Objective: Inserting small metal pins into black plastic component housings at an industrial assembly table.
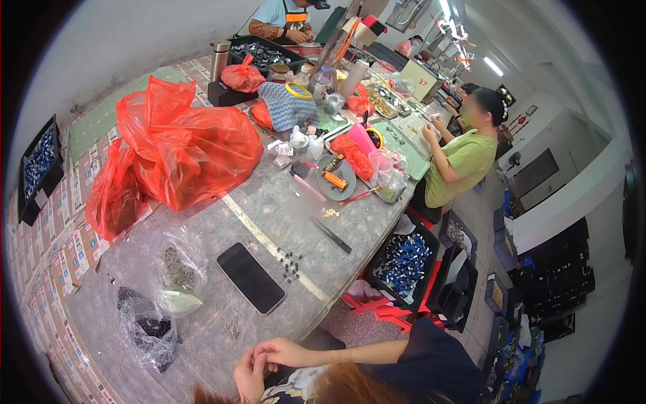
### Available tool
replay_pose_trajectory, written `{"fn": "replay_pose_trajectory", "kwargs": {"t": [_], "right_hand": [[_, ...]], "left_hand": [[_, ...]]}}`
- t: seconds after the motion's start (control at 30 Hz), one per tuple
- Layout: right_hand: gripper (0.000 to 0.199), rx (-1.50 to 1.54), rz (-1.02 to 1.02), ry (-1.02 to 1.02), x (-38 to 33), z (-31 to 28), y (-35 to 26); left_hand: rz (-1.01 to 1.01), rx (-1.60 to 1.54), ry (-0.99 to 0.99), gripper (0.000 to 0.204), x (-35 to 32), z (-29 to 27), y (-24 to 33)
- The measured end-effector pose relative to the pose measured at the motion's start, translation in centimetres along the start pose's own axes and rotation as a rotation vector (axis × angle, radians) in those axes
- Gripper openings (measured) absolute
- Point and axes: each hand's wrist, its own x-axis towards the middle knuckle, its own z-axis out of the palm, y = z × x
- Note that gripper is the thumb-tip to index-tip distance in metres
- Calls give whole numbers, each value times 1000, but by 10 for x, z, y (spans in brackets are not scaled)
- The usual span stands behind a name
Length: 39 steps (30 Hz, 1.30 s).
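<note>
My left hand (248,378) and my right hand (282,352) meet at the table's near edge, fingertips pinched together. Whatever they hold is hidden or too small to make out. Just beyond them lies a small pile of thin metal pins (232,328). Farther off is a black phone (251,277), screen up, with several small black pieces (290,266) scattered to its right. On the left sit an open clear bag of black pieces (155,327) and another clear bag of small metal parts (179,271). Dark tweezers (331,235) rest beyond the black pieces.
Large red plastic bags (192,151) cover the table's far left. A round grey tray (336,178) holds an orange item. To the right, bins of blue parts (404,264) stand on red stools. A co-worker in green (464,161) sits right; another person (282,20) works at the far end.
</note>
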Motion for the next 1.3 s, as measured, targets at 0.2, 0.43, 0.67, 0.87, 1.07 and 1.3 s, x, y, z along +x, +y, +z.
{"fn": "replay_pose_trajectory", "kwargs": {"t": [0.2, 0.43, 0.67, 0.87, 1.07, 1.3], "right_hand": [[19, 1, -19, 33, -1, 0, -1], [18, -3, -7, 63, 0, 3, -2], [12, 4, -63, 134, 0, 9, -10], [11, 16, -50, 137, 0, 7, -6], [10, 31, -71, 142, 0, 9, -4], [11, 13, -79, 144, 1, 8, -6]], "left_hand": [[43, -62, 73, 21, 5, 4, -19], [-22, -24, 59, 20, 5, 2, -13], [-8, 6, 42, 21, 4, -1, -8], [-9, -46, -9, 21, 3, 0, 2], [-7, -59, -21, 22, -1, 2, 14], [-32, -56, -2, 21, -2, 4, 21]]}}
